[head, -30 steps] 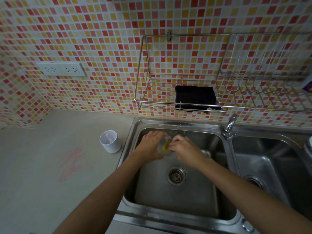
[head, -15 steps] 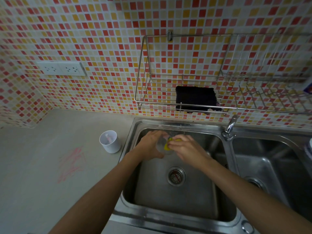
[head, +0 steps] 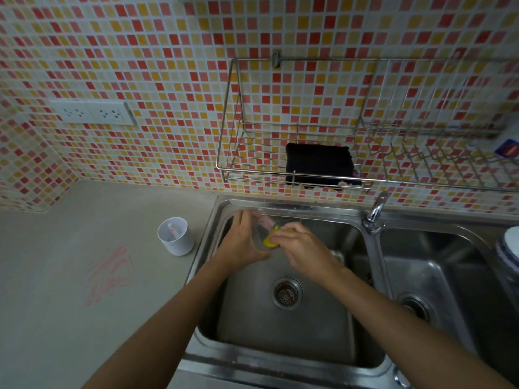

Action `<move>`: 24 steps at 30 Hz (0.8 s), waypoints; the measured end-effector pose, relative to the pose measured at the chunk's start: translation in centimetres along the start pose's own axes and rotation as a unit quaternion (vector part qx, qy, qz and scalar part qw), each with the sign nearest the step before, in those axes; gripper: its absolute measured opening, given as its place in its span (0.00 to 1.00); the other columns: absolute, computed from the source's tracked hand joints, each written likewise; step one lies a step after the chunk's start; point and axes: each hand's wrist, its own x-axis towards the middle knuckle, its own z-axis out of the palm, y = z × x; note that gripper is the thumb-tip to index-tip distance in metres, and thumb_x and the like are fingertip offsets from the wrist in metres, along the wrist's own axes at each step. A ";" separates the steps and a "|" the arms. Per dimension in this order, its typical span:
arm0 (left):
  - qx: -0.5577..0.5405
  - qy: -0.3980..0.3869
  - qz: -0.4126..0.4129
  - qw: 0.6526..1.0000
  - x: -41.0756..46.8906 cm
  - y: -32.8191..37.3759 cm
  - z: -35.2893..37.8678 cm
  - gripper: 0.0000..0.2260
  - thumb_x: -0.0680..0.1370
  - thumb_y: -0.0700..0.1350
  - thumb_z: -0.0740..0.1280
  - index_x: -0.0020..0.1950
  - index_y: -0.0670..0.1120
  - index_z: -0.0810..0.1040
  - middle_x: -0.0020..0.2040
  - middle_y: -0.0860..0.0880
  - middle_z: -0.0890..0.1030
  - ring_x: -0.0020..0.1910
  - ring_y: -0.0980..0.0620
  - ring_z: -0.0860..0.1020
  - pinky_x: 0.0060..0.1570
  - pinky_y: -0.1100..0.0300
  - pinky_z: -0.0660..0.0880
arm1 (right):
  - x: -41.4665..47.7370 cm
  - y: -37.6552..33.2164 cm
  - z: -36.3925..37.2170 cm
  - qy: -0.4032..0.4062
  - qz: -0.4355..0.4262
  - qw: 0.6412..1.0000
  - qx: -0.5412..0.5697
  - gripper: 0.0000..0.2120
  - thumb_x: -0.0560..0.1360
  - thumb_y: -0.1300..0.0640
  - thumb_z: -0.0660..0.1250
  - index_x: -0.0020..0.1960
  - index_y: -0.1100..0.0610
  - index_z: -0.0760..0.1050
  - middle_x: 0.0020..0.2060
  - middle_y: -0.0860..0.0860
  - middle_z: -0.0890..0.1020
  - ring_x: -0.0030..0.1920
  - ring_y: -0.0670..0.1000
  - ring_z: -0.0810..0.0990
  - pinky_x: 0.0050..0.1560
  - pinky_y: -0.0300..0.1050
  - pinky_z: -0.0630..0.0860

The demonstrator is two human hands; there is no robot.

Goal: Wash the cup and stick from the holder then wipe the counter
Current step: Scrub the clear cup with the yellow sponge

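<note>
We scrub cup (head: 260, 230) at frame centre: left hand (head: 241, 244) wraps cup, right hand (head: 304, 248) pinches yellow sponge (head: 269, 242) inside. Next, we judge: rinse, then fetch stick (head: 172, 231) from holder (head: 179, 245).

Left hand (head: 241, 244) holding cup (head: 260, 230), right hand (head: 304, 249) pinching yellow sponge (head: 268, 241)

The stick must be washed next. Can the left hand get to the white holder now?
Probably not yet: the left hand grips the cup over the sink. The holder stands nearby on the counter, nothing between.

Shiny steel sink (head: 283, 357), matt counter (head: 84, 318)
</note>
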 end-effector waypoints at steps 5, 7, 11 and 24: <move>0.101 -0.018 -0.007 0.995 0.4 -1.1 -0.7 0.38 0.59 0.64 0.68 0.66 0.51 0.69 0.63 0.50 0.74 0.63 0.48 0.70 0.61 0.47 0.70 | 1.3 -1.0 -0.6 -0.088 0.190 0.951 0.227 0.14 0.76 0.62 0.65 0.58 0.50 0.81 0.45 0.52 0.85 0.41 0.46 0.80 0.38 0.31 0.70; 0.113 -0.035 -0.006 0.993 0.7 -1.1 -1.1 0.37 0.60 0.64 0.69 0.67 0.53 0.69 0.64 0.52 0.74 0.65 0.49 0.70 0.63 0.46 0.68 | 1.3 -1.0 -0.7 -0.081 0.122 0.977 0.152 0.15 0.76 0.64 0.65 0.58 0.51 0.81 0.49 0.51 0.84 0.48 0.49 0.77 0.48 0.36 0.72; 0.115 -0.071 0.029 0.990 1.2 -0.7 -1.7 0.36 0.62 0.60 0.74 0.67 0.52 0.68 0.65 0.52 0.74 0.65 0.49 0.70 0.64 0.47 0.69 | 1.1 0.5 -0.7 0.002 -0.078 0.987 -0.139 0.15 0.67 0.60 0.73 0.54 0.51 0.81 0.50 0.45 0.83 0.55 0.52 0.69 0.50 0.49 0.74; 0.107 -0.115 0.043 0.987 1.2 0.9 -1.9 0.37 0.65 0.48 0.77 0.71 0.49 0.67 0.68 0.49 0.72 0.68 0.49 0.67 0.69 0.57 0.61 | 0.2 1.0 -1.5 -0.031 -0.053 0.993 -0.100 0.25 0.59 0.65 0.76 0.55 0.51 0.81 0.52 0.44 0.83 0.53 0.55 0.76 0.46 0.48 0.72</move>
